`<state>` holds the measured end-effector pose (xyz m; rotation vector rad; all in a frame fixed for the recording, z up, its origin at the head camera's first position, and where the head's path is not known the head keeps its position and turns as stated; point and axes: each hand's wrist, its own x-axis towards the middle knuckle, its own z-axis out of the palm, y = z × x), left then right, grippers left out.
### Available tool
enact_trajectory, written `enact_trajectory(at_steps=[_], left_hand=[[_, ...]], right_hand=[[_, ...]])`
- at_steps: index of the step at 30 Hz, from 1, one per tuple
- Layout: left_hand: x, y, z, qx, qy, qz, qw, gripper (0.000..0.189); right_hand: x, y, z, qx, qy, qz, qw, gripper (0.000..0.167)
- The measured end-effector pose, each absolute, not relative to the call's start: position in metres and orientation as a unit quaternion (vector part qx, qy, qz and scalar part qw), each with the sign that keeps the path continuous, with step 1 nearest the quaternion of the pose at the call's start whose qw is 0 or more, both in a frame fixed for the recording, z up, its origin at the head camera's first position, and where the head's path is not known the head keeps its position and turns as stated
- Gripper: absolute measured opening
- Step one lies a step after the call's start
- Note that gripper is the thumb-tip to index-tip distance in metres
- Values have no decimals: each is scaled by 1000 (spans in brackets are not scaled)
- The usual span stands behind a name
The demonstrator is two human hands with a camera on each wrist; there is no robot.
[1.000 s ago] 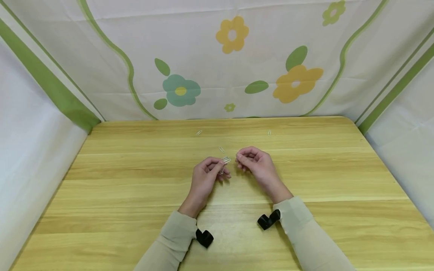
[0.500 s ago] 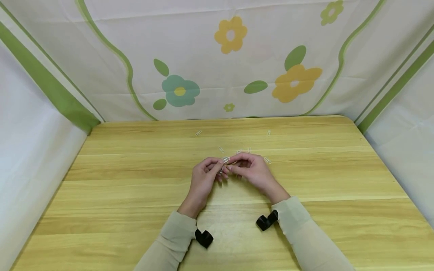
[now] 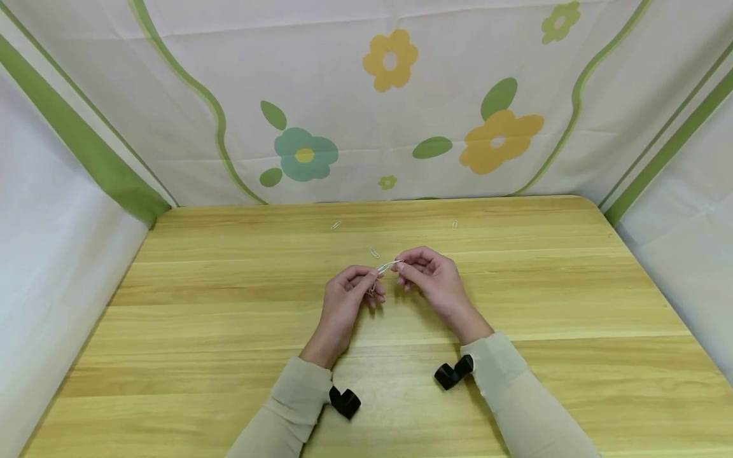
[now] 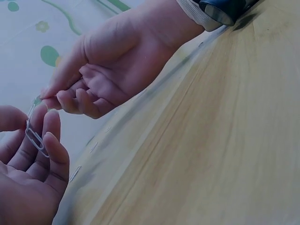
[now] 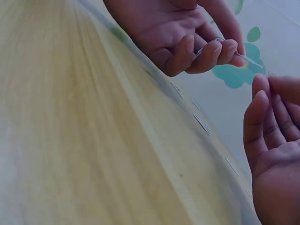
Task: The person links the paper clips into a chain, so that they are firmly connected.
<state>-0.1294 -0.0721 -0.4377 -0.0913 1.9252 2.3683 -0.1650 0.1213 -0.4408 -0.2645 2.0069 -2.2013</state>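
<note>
Thumb and forefinger of my left hand [image 3: 342, 302] pinch pale wire paper clips [image 3: 388, 266] that stick out toward the right. The fingertips of my right hand [image 3: 439, 289] pinch the far end, so the clips span the small gap between both hands. Another paper clip [image 4: 36, 140] hangs below the left thumb, across the curled fingers, in the left wrist view. Both hands are above the wooden table [image 3: 229, 356]. The spot where the clips meet is too small to make out.
Single paper clips lie at the table's back left [image 3: 336, 225], in the middle beyond the hands [image 3: 374, 253] and at the back right [image 3: 455, 224]. More loose clips [image 5: 202, 124] show on the table in the right wrist view. A flowered cloth [image 3: 355, 127] stands behind the table.
My right hand came in to the left hand's clips, then drew back up and right, pinching the end of them. It again covers loose clips seen half a second ago. The left hand stays.
</note>
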Motion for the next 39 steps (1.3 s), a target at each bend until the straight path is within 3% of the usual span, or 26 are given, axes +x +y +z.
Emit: enact_trajectory(at_steps=[10, 17, 23, 28, 31, 39], left_hand=[[-128, -71, -436, -18, 595, 799, 82, 12], [-126, -70, -437, 20, 661, 743, 103, 35], [-125, -68, -438, 8, 673, 733, 96, 20], [-126, -69, -438, 2, 670, 738, 81, 20], [-128, -71, -438, -9, 660, 748, 68, 21], [-132, -80, -441, -32, 608, 792, 45, 25]], right_hand=[[-166, 126, -440, -62, 610, -783, 101, 11], [-164, 126, -442, -90, 678, -722, 106, 8], [-162, 123, -444, -100, 695, -705, 96, 13], [-164, 124, -442, -80, 697, -707, 91, 16], [-169, 131, -442, -43, 708, -702, 66, 18], [-184, 172, -442, 83, 787, -607, -65, 17]])
